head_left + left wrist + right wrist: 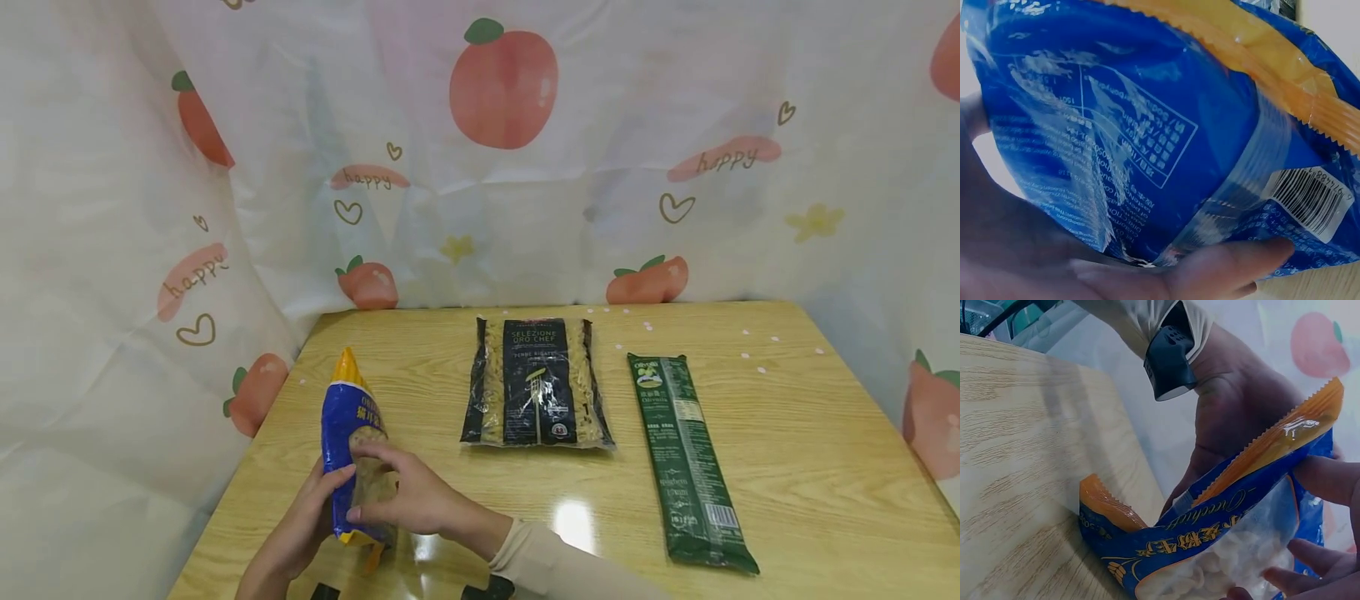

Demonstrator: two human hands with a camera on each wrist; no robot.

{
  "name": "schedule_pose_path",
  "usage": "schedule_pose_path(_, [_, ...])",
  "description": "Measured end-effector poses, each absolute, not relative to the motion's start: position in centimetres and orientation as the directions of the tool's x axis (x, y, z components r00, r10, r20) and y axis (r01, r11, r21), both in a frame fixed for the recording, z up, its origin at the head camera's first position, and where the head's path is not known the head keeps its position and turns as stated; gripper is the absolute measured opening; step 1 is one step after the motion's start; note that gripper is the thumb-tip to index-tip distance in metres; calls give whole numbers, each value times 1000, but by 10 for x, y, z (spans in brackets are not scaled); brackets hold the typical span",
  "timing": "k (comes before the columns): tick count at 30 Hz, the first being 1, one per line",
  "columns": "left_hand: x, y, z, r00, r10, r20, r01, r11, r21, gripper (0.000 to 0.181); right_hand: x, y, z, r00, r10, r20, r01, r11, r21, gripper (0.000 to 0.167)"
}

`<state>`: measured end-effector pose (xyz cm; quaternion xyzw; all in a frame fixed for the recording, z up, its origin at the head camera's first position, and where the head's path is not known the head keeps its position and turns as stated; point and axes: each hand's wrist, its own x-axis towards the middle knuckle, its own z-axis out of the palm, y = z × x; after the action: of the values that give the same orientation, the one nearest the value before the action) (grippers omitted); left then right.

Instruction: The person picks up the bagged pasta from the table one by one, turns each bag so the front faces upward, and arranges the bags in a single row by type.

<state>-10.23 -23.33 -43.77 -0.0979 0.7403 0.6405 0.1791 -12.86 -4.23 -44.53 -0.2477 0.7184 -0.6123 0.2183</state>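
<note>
A blue pasta bag (341, 429) with orange ends and a clear window stands tilted on edge at the table's left. My left hand (303, 512) grips it from the left, with the thumb over its near edge. In the left wrist view the bag's back (1147, 125) shows printed text and a barcode. My right hand (420, 492) touches the windowed front, its thumb and fingers spread apart. Shell-like pasta pieces show through the window (1229, 562) in the right wrist view, with the right fingers (1325, 481) lying against the bag.
A black bag of penne (536, 383) lies flat at the middle of the wooden table (817, 467). To its right lies a long green spaghetti packet (690, 467). A white peach-print curtain (525, 217) hangs behind and on both sides.
</note>
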Motion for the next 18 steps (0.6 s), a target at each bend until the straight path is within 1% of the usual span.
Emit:
schedule_pose_path(5, [-101, -239, -442, -919, 93, -382, -374, 90, 923, 74, -130, -43, -450, -777, -629, -4, -109, 141, -984, 68])
schedule_pose_path(12, [-98, -245, -449, -924, 77, -375, -376, -8, 926, 74, -133, -40, -453, -759, -650, -37, -47, 111, -993, 59])
schedule_pose_path(15, [-95, -249, -452, -925, 70, -372, -376, -42, 926, 66, -134, -39, -455, -753, -658, -36, -27, 85, -996, 54])
schedule_pose_path(18, [-94, -251, -454, -927, 65, -371, -375, -85, 923, 51, -134, -39, -457, -753, -657, -39, 1, 59, -998, 50])
